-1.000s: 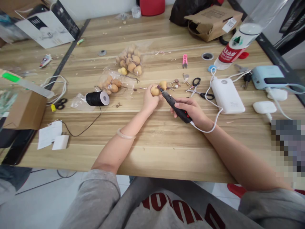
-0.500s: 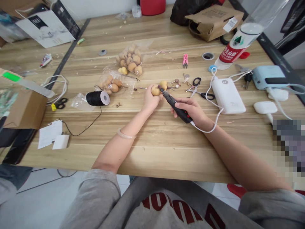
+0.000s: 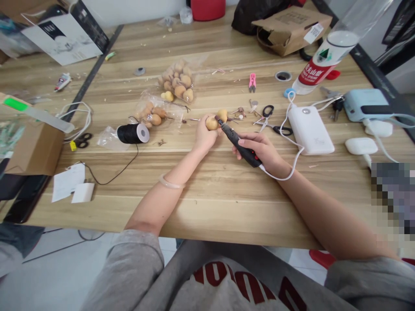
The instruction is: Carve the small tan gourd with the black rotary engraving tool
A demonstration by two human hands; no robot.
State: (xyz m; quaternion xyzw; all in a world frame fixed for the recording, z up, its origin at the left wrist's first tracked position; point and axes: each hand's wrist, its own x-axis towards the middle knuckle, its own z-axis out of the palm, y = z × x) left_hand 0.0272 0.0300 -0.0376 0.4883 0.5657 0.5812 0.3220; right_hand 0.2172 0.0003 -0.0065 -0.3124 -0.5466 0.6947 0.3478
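My left hand (image 3: 206, 136) is closed around a small tan gourd (image 3: 212, 123) above the wooden table. A second yellowish bulb (image 3: 222, 114) shows just behind it; whether it belongs to the same gourd I cannot tell. In my right hand (image 3: 262, 149) is a black rotary tool (image 3: 241, 146), gripped like a pen. Its tip meets or nearly meets the gourd, and a red light glows on its body. A white cable runs from its rear end to a white power bank (image 3: 310, 129). Small bits and pins (image 3: 240, 113) lie behind the tool.
Scissors (image 3: 267, 121) lie between the tool and the power bank. Pink pliers (image 3: 252, 82) and a bottle (image 3: 319, 65) stand farther back. Two plastic bags of gourds (image 3: 180, 80) and a black thread spool (image 3: 132, 133) are on the left. A cardboard box (image 3: 40, 149) sits far left.
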